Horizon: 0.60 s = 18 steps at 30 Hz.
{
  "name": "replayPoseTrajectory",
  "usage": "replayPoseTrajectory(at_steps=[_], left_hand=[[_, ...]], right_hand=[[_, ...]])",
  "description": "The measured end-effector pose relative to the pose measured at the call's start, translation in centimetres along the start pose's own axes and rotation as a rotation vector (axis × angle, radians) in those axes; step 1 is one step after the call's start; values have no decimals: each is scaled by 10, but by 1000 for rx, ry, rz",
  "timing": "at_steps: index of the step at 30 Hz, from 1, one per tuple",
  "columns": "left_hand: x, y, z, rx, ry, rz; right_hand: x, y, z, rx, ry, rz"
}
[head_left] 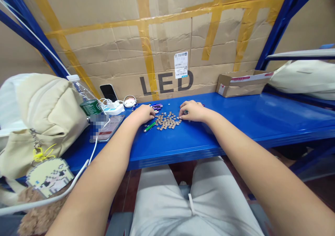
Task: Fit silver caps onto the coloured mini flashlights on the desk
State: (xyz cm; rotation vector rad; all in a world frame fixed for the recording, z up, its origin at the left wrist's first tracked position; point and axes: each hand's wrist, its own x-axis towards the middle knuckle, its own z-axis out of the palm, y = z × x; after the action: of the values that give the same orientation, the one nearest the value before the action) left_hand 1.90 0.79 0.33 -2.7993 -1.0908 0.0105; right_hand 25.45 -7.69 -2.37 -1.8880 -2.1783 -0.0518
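Note:
A flat pile of small round, coin-like metal discs [169, 121] lies on the blue table [170, 147] between my hands. My left hand [143, 114] rests at the pile's left edge, its fingers loosely curved down and partly hidden. Just below it lies a slim green metal tube [149, 127], like a penlight, touching the pile. Behind the left fingertips are several purple and blue tubes [157, 107] of similar shape. At the pile's right edge, my right hand [192, 111] is cupped with its fingers apart over the tabletop. Something dark shows beneath its palm, too small to name.
On the left are a phone [111, 128] with a white cable, a power strip [113, 107], a bottle [85, 98] and a beige bag [49, 114]. An open cardboard box [242, 84] stands at the back right. Taped cardboard [117, 51] closes off the rear.

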Motion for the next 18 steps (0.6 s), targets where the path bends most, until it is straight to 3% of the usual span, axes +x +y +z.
replayPoseTrajectory(at_steps=[13,16,18], left_hand=[[1,16,-1,-129,45,62],[-7,21,-13,-158,147,71],[-25,35,-28,-222,246,87]], right_hand=[[-1,-8,-1,41,3,-76],[-2,-8,-3,52,14,-69],[-2,-8,-4,59,23,-60]])
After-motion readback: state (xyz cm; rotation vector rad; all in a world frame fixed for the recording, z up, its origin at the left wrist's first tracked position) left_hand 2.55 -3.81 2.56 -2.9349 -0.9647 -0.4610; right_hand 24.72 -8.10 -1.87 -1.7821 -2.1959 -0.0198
